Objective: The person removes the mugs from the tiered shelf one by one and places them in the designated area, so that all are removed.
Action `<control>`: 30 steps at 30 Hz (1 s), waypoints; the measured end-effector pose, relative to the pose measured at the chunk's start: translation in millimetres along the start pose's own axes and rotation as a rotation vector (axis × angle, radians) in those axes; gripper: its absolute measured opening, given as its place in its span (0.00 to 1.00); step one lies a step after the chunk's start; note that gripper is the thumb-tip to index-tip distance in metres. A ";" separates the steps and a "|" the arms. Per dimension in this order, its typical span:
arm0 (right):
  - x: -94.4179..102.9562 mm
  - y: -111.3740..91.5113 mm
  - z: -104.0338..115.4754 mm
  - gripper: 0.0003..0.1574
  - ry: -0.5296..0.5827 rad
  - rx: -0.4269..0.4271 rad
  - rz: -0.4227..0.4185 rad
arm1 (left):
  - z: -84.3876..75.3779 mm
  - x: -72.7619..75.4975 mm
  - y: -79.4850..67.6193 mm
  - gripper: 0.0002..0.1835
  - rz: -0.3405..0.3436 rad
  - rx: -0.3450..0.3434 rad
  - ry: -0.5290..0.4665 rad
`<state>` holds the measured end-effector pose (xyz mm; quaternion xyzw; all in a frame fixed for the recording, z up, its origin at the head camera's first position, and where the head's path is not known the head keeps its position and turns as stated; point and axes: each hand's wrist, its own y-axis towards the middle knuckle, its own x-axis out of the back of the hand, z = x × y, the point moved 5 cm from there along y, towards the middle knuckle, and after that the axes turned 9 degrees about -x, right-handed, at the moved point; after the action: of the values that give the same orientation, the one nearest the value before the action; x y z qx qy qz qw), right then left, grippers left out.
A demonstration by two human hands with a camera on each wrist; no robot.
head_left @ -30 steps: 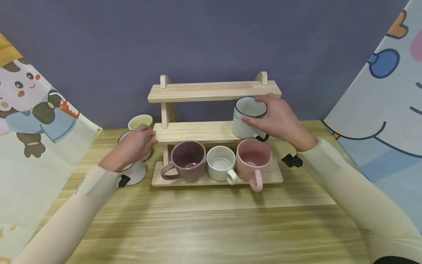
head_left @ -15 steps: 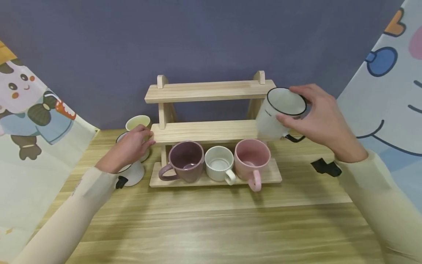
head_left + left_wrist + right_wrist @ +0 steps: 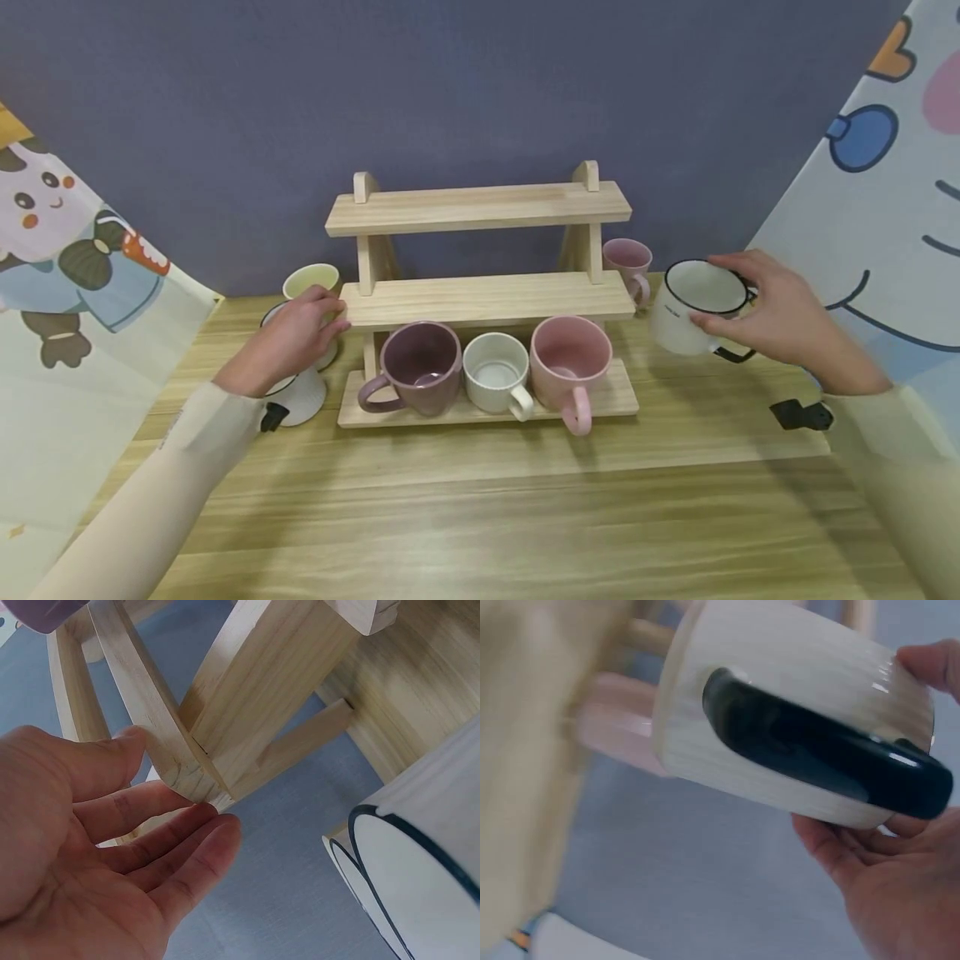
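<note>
My right hand [image 3: 780, 317] grips a white mug [image 3: 678, 325] with a black rim and black handle near its top, thumb and fingers on opposite sides. The mug is right of the wooden shelf rack [image 3: 480, 296]; in the right wrist view its black handle [image 3: 825, 750] faces the camera. My left hand [image 3: 296, 337] holds the left end of the rack's middle board [image 3: 161, 742] between thumb and fingers. On the bottom board stand a purple mug [image 3: 422, 367], a small white cup [image 3: 497, 372] and a pink mug [image 3: 572, 358].
A small pink cup [image 3: 628, 258] stands behind the rack's right end. Left of the rack are a yellow-green cup [image 3: 311, 277] and white cups [image 3: 303, 398] with dark rims, partly hidden by my left hand. A dark blue backdrop [image 3: 480, 92] rises behind the wooden table [image 3: 480, 508].
My right hand has lifted the white mug off the middle board, carried it right past the rack and lowered it. The small pink cup has come into view. My left hand stays on the rack.
</note>
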<state>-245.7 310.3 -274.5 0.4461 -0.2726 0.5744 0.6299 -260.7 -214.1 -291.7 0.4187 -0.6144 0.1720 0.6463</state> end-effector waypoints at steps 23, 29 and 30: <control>-98.4 40.7 -32.5 0.54 0.097 0.000 0.110 | -1.6 -0.8 0.2 0.11 0.008 -0.007 -0.001; -104.0 47.2 -33.0 0.54 0.105 -0.020 0.095 | -1.5 -0.2 -0.2 0.10 0.002 -0.009 0.006; -104.8 47.8 -33.5 0.54 0.110 -0.025 0.094 | -1.4 -0.2 -0.2 0.10 0.000 -0.010 0.007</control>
<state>-317.7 286.5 -367.5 0.3927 -0.2654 0.6236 0.6217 -259.7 -213.2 -291.8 0.4150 -0.6130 0.1704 0.6504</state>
